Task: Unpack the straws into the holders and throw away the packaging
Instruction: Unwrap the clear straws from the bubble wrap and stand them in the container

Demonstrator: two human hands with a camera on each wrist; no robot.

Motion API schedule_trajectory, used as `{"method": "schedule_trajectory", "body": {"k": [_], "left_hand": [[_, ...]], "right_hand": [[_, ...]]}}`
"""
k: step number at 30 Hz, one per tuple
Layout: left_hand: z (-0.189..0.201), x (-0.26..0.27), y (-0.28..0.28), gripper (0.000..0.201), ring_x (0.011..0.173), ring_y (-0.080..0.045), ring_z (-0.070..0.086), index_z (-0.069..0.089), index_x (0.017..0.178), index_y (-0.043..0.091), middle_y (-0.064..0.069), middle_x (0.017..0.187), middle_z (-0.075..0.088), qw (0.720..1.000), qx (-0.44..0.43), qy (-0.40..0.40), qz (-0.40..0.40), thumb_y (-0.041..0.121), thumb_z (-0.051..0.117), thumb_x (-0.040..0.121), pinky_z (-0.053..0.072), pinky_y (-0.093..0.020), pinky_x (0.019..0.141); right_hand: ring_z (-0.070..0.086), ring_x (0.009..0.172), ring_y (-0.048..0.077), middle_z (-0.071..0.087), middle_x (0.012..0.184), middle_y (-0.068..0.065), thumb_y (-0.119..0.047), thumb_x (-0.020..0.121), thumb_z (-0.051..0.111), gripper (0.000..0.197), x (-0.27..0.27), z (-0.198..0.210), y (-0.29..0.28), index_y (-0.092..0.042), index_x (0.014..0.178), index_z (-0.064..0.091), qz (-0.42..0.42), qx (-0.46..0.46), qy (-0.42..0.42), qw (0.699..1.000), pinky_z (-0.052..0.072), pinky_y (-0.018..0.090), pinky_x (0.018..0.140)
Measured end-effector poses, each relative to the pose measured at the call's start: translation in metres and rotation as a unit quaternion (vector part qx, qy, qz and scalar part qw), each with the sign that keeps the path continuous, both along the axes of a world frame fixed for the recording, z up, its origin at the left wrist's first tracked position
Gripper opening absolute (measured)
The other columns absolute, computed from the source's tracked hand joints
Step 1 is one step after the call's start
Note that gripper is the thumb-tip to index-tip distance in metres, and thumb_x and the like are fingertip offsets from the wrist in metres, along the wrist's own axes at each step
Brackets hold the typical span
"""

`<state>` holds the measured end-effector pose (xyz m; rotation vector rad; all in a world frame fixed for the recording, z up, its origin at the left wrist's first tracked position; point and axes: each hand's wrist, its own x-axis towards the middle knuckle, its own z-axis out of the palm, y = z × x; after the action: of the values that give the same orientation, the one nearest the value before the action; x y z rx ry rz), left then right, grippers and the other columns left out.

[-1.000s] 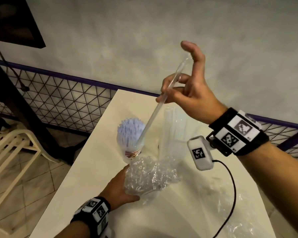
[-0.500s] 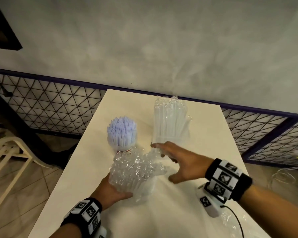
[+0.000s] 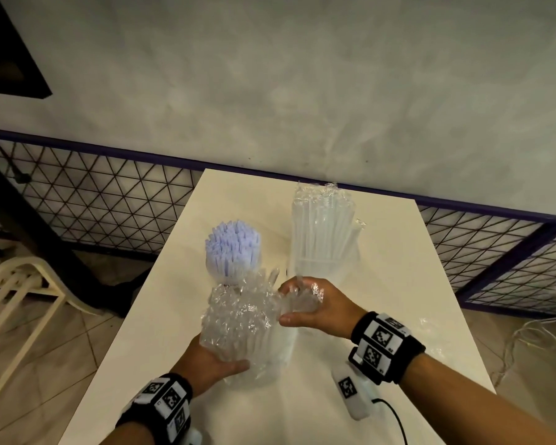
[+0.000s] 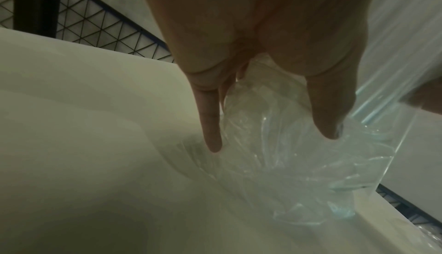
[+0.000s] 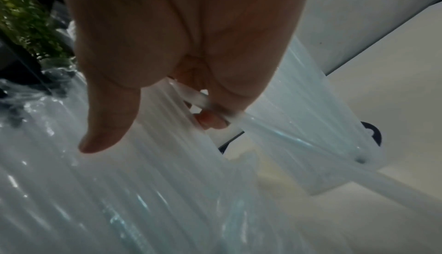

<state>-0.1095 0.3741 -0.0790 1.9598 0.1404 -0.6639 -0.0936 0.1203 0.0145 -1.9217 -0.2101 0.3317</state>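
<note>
A: Start at the left. What is there?

B: Beyond the cream table [image 3: 161, 316], a pale plastic chair [image 3: 20, 284] stands on the tiled floor, with a wire mesh fence [image 3: 103, 200] behind it. On the table, towards its left, a holder packed with lilac straws [image 3: 232, 248] stands upright.

A: And the left hand?

B: The left hand [image 3: 206, 361] cradles the lower end of a crinkled clear bag of straws [image 3: 238, 319], thumb lying along its near side. From the wrist view the fingers [image 4: 210, 125] reach under the plastic, loosely curved round it, just above the tabletop.

A: Where does that bag sit?

B: Just in front of the lilac holder, tilted, its top end meeting the right hand.

A: So what is the right hand doing?

B: The right hand [image 3: 315, 306] is closed on a few clear straws [image 3: 297, 300] at the bag's open top. The wrist view shows fingertips [image 5: 210, 120] curled round them while the thumb [image 5: 105, 125] sticks out free.

A: Anything further right?

B: Behind that hand, a second holder filled with clear straws [image 3: 323, 232] stands upright, plastic wrap bunched at its top. Near the table's right edge lies a loose piece of clear wrapping [image 3: 434, 332].
</note>
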Motion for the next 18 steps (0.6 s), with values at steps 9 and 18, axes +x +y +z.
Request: {"method": "schedule_trajectory", "body": {"k": [9, 18], "left_hand": [[0.000, 0.001, 0.002, 0.074, 0.069, 0.012, 0.063, 0.066, 0.095, 0.007, 0.011, 0.070, 0.073, 1.000, 0.014, 0.011, 0.012, 0.054, 0.088, 0.043, 0.045, -0.008, 0.071], [-0.001, 0.003, 0.003, 0.050, 0.061, 0.019, 0.055, 0.064, 0.082, 0.007, 0.016, 0.060, 0.065, 0.998, 0.056, 0.016, -0.006, 0.045, 0.086, 0.059, 0.036, 0.002, 0.056]], "right_hand": [[0.064, 0.084, 0.007, 0.067, 0.085, -0.007, -0.003, 0.063, 0.092, 0.035, 0.012, 0.022, 0.002, -0.014, 0.084, 0.066, -0.018, 0.055, -0.045, 0.997, 0.048, 0.019, 0.078], [0.069, 0.083, 0.018, 0.071, 0.083, 0.005, 0.000, 0.071, 0.075, 0.022, 0.018, 0.039, -0.007, -0.020, 0.076, 0.067, -0.076, 0.090, -0.052, 0.992, 0.056, 0.032, 0.076]]}}
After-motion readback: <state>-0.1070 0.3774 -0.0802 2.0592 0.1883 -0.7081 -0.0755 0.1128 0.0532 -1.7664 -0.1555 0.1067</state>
